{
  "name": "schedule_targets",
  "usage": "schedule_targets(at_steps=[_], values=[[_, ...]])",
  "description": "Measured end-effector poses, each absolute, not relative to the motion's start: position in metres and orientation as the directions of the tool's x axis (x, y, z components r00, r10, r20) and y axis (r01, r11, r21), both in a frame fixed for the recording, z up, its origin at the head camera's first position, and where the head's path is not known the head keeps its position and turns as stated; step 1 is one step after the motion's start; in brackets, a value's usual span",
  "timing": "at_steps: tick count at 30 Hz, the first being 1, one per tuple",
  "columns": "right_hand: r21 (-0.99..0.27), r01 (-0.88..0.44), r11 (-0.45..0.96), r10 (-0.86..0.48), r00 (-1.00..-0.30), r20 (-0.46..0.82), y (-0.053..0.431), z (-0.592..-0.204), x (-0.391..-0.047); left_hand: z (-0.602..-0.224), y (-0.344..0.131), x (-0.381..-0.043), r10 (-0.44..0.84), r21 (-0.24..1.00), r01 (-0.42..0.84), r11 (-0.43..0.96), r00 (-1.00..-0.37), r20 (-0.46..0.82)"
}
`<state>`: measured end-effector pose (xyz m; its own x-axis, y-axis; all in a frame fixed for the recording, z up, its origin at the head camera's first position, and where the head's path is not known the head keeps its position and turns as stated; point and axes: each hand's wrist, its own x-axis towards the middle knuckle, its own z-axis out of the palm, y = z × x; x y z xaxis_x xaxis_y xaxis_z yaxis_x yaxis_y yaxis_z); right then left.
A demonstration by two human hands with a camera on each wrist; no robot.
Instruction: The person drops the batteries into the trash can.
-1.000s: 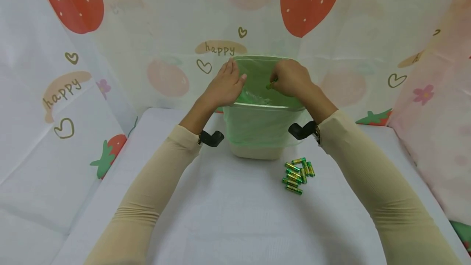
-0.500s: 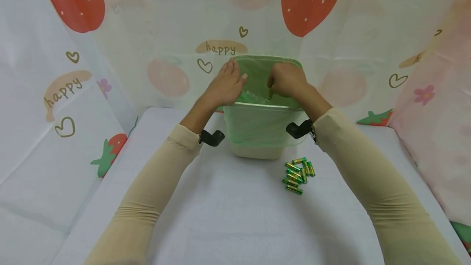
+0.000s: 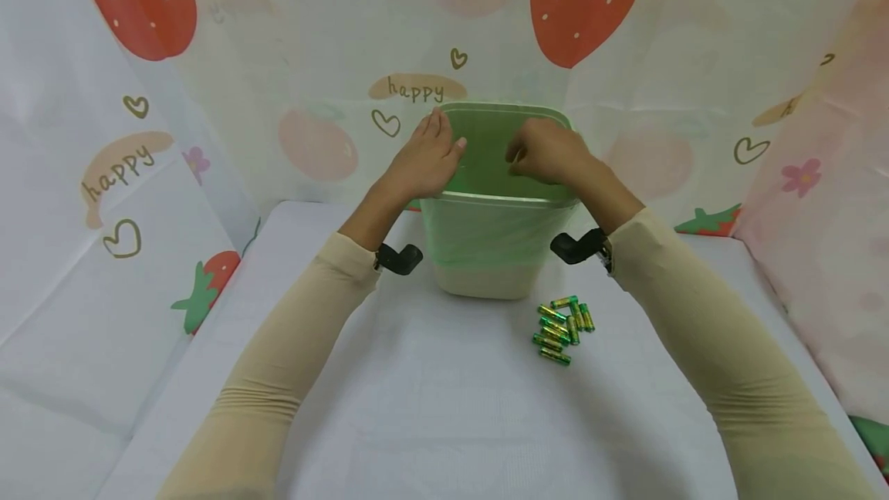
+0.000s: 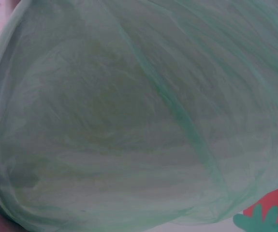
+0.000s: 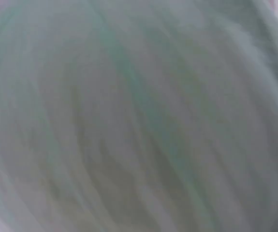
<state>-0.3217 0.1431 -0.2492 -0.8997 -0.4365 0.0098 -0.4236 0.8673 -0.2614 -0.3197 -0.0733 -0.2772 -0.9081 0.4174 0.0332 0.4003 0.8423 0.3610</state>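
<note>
A pale bin (image 3: 486, 280) lined with a thin green plastic bag (image 3: 496, 234) stands at the back of the table. My left hand (image 3: 427, 157) rests on the bin's left rim, fingers straight. Over the right part of the opening is my right hand (image 3: 552, 151), its fingers loosely bent, with nothing showing at the fingertips. Several green and gold batteries (image 3: 556, 334) lie in a loose cluster in front of the bin, to the right. The bag's wrinkled outer side (image 4: 129, 121) fills the left wrist view, and a blurred bag surface (image 5: 139, 116) fills the right one. The bin's bottom is hidden.
A white cloth covers the table (image 3: 444, 407). Behind it and at both sides hang sheets (image 3: 312, 37) printed with strawberries and hearts. Black wrist cameras jut from both sleeves close to the bin's front.
The small green thing seen at my right fingertips a second ago no longer shows. That hand dipped, then drew slightly right. The bag now lies flatter against the bin. My left hand stayed put.
</note>
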Motion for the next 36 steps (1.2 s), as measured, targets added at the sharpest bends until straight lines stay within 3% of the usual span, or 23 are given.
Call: schedule_targets(at_steps=[21,36], values=[[-0.36,-0.464,0.81,-0.431,-0.886,0.172,0.178,-0.227,-0.269,-0.276,-0.077,-0.322,0.402,0.378,0.378,0.845,-0.916,0.015],[-0.379,-0.485,0.788,-0.393,-0.87,0.297,0.202,-0.241,-0.238,-0.269,-0.077,-0.32,0.399,0.46,0.359,0.812,-0.917,0.011]])
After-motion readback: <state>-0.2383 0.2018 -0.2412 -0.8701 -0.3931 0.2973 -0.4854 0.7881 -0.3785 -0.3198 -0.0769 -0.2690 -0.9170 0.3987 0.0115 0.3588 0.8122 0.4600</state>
